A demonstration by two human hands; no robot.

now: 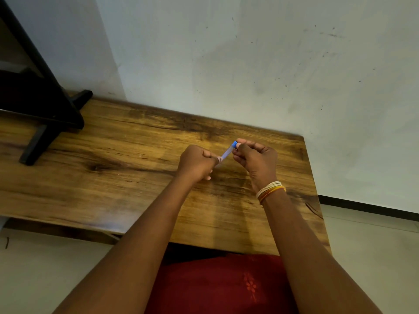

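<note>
A thin clear tube (226,152) with a blue cap (234,144) is held between both hands above the wooden table (127,159). My left hand (196,163) grips the tube's lower end in a fist. My right hand (256,158) pinches the blue cap at the upper end with thumb and fingertips. The tube slants up to the right. Threads and bangles circle my right wrist (271,191).
A black stand with splayed feet (43,114) sits on the table's far left. A marked pale wall (249,64) rises right behind the table. The table's right edge (316,189) drops to a light floor (374,245). Red clothing (222,284) is below.
</note>
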